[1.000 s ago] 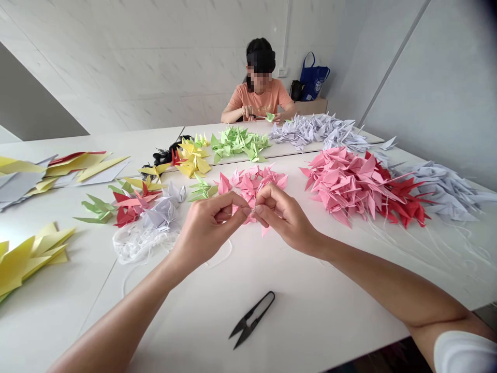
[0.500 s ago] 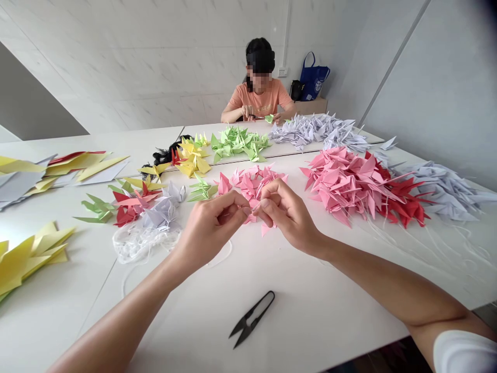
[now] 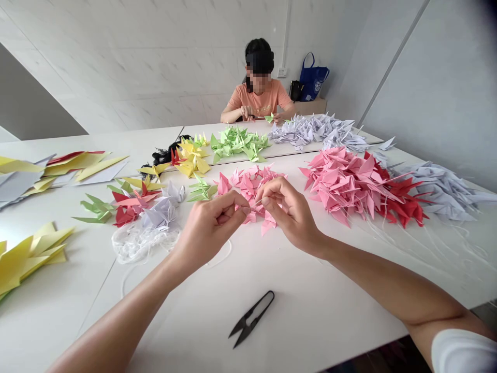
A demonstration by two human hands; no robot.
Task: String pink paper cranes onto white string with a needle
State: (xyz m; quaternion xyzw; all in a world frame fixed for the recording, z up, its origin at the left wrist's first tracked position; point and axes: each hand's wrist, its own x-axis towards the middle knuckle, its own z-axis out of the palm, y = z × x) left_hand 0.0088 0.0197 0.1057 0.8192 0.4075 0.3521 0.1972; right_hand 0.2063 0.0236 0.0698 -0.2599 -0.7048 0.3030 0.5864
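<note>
My left hand [image 3: 207, 228] and right hand [image 3: 291, 212] pinch a thin pale strand [image 3: 254, 203] above the heap of pink folded-paper cranes [image 3: 248, 189], while a bigger pink-and-red paper crane heap [image 3: 345, 186] already trails white threads [image 3: 399, 238].

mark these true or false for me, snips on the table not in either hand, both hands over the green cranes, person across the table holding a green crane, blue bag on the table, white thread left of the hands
1. The snips lie on the table, in neither hand: true.
2. Both hands are over the green cranes: false. The left hand and right hand are over the pink cranes.
3. The person across the table holds a green crane: true.
4. The blue bag is on the table: false. It stands on a brown surface beyond the table, by the wall.
5. White thread lies left of the hands: true.
</note>
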